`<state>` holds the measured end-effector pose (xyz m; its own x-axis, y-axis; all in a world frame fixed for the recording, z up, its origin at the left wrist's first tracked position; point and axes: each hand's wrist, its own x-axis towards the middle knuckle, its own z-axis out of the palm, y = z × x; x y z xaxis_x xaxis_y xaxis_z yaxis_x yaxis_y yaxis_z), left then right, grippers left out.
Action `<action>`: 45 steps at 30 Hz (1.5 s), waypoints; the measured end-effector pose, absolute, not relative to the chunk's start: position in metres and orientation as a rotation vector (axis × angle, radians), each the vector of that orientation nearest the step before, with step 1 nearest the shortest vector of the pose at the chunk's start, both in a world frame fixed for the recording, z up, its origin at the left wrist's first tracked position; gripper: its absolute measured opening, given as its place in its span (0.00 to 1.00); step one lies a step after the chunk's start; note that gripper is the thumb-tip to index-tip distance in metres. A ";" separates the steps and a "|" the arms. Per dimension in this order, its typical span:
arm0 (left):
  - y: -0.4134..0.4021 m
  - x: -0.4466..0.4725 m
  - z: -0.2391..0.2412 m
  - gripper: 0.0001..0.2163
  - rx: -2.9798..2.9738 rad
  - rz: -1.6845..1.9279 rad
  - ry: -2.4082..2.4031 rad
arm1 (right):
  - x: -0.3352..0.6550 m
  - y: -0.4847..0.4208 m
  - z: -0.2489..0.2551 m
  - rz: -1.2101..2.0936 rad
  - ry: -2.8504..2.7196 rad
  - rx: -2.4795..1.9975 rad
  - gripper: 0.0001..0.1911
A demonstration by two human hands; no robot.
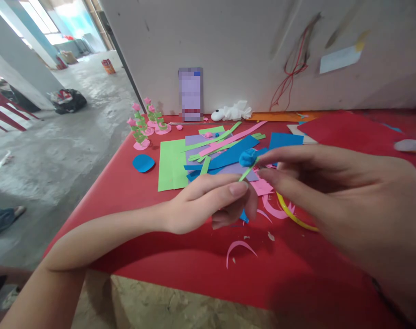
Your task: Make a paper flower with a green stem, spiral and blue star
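A small blue paper flower [248, 158] on a thin green paper stem [245, 174] is held up over the table. My left hand [221, 196] pinches the lower part of the stem between thumb and fingers. Beside the flower, the thumb and forefinger of my right hand [344, 192] close on the stem's upper end, just under the bloom; the exact contact is partly hidden. Behind both hands lie green sheets [171, 164], blue strips [233, 153] and a pink strip [235, 138]. Yellow scissor-like or ring-shaped handle [293, 218] shows partly beneath my right hand.
Pink-and-green paper flowers [148, 121] stand at the table's back left, near a blue paper disc [143, 163]. A phone [191, 93] leans on the wall beside a white crumpled figure [231, 111]. Pink scraps [240, 244] lie on the red tabletop [180, 265].
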<state>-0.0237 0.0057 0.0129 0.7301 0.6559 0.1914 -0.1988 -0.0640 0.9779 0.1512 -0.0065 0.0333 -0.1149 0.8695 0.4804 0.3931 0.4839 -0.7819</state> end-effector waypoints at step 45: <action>0.008 -0.025 0.013 0.16 1.421 0.716 0.357 | 0.157 -0.004 0.026 0.587 -1.737 -1.077 0.07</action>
